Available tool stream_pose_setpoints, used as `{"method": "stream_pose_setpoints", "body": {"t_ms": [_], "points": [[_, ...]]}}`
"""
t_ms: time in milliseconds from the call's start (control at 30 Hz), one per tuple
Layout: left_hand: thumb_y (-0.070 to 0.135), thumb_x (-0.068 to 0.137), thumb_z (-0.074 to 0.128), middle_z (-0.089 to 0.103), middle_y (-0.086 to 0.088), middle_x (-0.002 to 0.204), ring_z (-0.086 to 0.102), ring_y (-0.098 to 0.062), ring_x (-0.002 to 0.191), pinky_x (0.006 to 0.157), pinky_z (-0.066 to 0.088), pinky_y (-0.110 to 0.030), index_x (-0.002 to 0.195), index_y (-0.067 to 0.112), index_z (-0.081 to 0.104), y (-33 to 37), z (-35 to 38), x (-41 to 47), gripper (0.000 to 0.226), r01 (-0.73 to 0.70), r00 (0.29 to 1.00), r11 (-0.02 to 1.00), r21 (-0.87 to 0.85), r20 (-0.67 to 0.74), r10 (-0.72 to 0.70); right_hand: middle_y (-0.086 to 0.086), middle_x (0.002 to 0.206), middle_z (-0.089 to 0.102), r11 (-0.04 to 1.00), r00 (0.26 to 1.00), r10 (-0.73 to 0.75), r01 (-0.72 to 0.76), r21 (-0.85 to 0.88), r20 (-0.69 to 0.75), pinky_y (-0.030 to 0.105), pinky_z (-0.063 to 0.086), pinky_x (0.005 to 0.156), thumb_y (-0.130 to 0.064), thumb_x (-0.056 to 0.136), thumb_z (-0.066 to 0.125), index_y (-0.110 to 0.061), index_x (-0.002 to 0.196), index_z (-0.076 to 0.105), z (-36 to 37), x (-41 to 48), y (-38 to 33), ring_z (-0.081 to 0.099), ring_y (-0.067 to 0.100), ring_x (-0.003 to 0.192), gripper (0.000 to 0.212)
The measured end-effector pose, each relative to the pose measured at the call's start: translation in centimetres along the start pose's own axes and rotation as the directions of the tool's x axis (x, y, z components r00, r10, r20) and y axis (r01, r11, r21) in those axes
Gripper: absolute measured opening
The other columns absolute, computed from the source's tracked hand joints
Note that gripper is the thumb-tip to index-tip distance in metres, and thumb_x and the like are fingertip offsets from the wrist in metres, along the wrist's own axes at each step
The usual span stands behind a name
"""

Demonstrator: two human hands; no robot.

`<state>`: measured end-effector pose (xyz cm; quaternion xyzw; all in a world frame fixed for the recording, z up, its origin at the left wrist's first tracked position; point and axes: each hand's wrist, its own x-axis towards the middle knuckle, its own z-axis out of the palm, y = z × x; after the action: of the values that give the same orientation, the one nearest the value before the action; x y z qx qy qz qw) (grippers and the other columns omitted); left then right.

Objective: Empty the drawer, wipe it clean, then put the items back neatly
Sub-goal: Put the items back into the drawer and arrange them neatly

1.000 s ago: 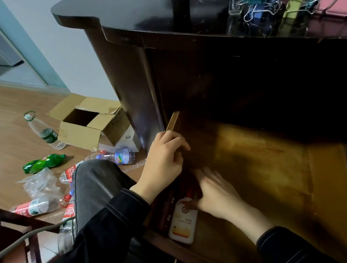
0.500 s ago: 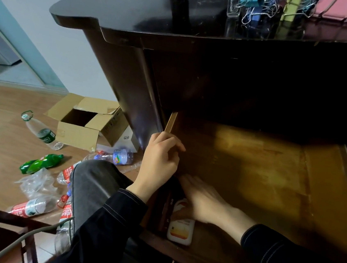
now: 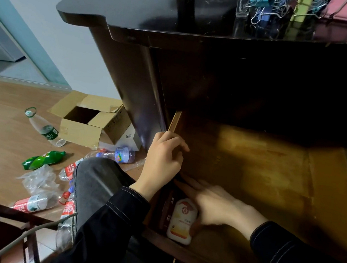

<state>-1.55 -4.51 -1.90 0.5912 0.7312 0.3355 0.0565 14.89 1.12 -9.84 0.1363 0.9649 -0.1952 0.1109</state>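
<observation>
Our left hand (image 3: 164, 158) curls over the left wall of the drawer (image 3: 270, 176). Our right hand (image 3: 217, 204), fingers stretched flat, touches the white bottle (image 3: 182, 221) in the near-left corner. We should slide it snug along that wall.

**A single head-worn wide-angle view, looking forward and steeply down into an open drawer**

The camera sits above and just behind the pulled-out drawer (image 3: 260, 172). It is close enough that both dark sleeves enter from the bottom edge. The left hand (image 3: 162, 162), on the drawer's left wall, and the blurred right hand (image 3: 218, 206) fill the lower middle. The view faces the dark counter (image 3: 138, 5), whose top curves across the upper frame, and the top edge cuts off the binder clips (image 3: 265, 1). On the left the wide lens also takes in the floor (image 3: 1, 134) and a cardboard box (image 3: 88, 122) farther off. The drawer's back lies in shadow under the counter, so how far in the view reaches is hard to tell.
</observation>
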Motion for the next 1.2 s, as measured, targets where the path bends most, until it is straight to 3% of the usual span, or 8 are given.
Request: {"method": "stream_pose_setpoints", "body": {"t_ms": [267, 433, 567, 667, 833, 1000, 1100, 1200], "points": [[-0.007, 0.077, 0.062, 0.063, 0.006, 0.102, 0.045, -0.016, 0.107, 0.087, 0.031, -0.008, 0.088, 0.016, 0.072, 0.0, 0.1, -0.1, 0.028, -0.010, 1.000, 1.000, 0.002, -0.004, 0.010, -0.002, 0.168, 0.006, 1.000, 0.999, -0.011, 0.011, 0.003, -0.049, 0.037, 0.032, 0.115, -0.072, 0.066, 0.077, -0.039, 0.158, -0.004, 0.4, 0.0, 0.5, 0.027, 0.030, 0.145, 0.128], [-0.007, 0.075, 0.061, 0.064, 0.006, 0.100, 0.047, -0.019, 0.107, 0.089, 0.042, -0.028, 0.087, 0.016, 0.072, 0.1, 0.2, -0.1, 0.029, -0.011, 1.000, 1.000, -0.024, -0.013, 0.011, -0.005, 0.164, 0.022, 0.991, 0.997, 0.068, -0.065, 0.115, -0.027, 0.038, 0.036, 0.114, -0.067, 0.065, 0.081, -0.040, 0.157, 0.004, -0.6, -0.2, 0.3, 0.032, 0.024, 0.145, 0.124], [-0.001, 0.081, 0.061, 0.062, 0.007, 0.102, 0.047, -0.017, 0.107, 0.089, 0.044, -0.033, 0.093, 0.018, 0.071, 0.4, -0.2, -0.3, 0.025, -0.024, 1.000, 1.000, -0.015, -0.002, 0.024, -0.007, 0.157, 0.037, 0.939, 0.971, 0.227, -0.198, 0.281, -0.075, 0.038, 0.044, 0.110, -0.060, 0.078, 0.075, -0.038, 0.155, 0.024, -3.0, -1.7, 0.8, 0.041, 0.017, 0.141, 0.095], [0.008, 0.089, 0.063, 0.058, 0.008, 0.102, 0.050, -0.013, 0.100, 0.084, 0.047, -0.034, 0.103, 0.020, 0.068, 1.0, -0.8, -0.4, 0.019, -0.055, 0.998, 0.998, -0.027, -0.038, 0.054, -0.006, 0.155, 0.041, 0.931, 0.927, 0.338, -0.305, 0.198, -0.162, 0.034, 0.045, 0.107, -0.057, 0.090, 0.062, -0.028, 0.152, 0.037, -4.9, -4.2, 0.9, 0.044, 0.015, 0.139, 0.072], [0.018, 0.094, 0.063, 0.060, 0.011, 0.101, 0.058, -0.009, 0.093, 0.080, 0.052, -0.034, 0.109, 0.021, 0.067, 4.6, -3.8, 0.1, 0.016, -0.184, 0.981, 0.978, -0.096, -0.088, 0.176, -0.021, 0.131, 0.055, 0.933, 0.859, 0.357, -0.348, 0.093, -0.366, 0.026, 0.047, 0.097, -0.061, 0.095, 0.051, -0.036, 0.133, 0.057, -10.2, -9.3, -0.9, 0.052, 0.001, 0.122, 0.046], [0.020, 0.096, 0.061, 0.060, 0.016, 0.094, 0.059, -0.004, 0.083, 0.067, 0.049, -0.025, 0.106, 0.026, 0.065, 11.0, -8.2, 2.3, 0.012, -0.416, 0.899, 0.888, -0.196, -0.234, 0.369, -0.031, 0.093, 0.060, 0.953, 0.695, 0.254, -0.300, 0.050, -0.673, 0.008, 0.041, 0.073, -0.056, 0.093, 0.050, -0.042, 0.099, 0.067, -19.2, -15.1, -3.4, 0.056, -0.011, 0.094, 0.024], [0.027, 0.095, 0.056, 0.059, 0.017, 0.091, 0.058, -0.005, 0.082, 0.065, 0.046, -0.020, 0.105, 0.028, 0.064, 14.8, -10.6, 4.6, 0.012, -0.526, 0.829, 0.823, -0.215, -0.343, 0.441, -0.026, 0.085, 0.064, 0.963, 0.506, 0.166, -0.268, 0.029, -0.847, 0.010, 0.043, 0.070, -0.046, 0.092, 0.057, -0.037, 0.085, 0.068, -24.1, -17.4, -4.7, 0.062, -0.003, 0.086, 0.016], [0.027, 0.093, 0.056, 0.054, 0.014, 0.088, 0.052, -0.007, 0.083, 0.071, 0.044, -0.023, 0.100, 0.023, 0.064, 17.7, -12.0, 8.4, 0.011, -0.570, 0.763, 0.813, -0.120, -0.444, 0.470, -0.018, 0.078, 0.063, 0.935, 0.330, 0.147, -0.354, 0.022, -0.932, 0.020, 0.045, 0.067, -0.038, 0.091, 0.063, -0.030, 0.077, 0.066, -27.6, -18.3, -4.2, 0.059, 0.001, 0.079, 0.016]]}}
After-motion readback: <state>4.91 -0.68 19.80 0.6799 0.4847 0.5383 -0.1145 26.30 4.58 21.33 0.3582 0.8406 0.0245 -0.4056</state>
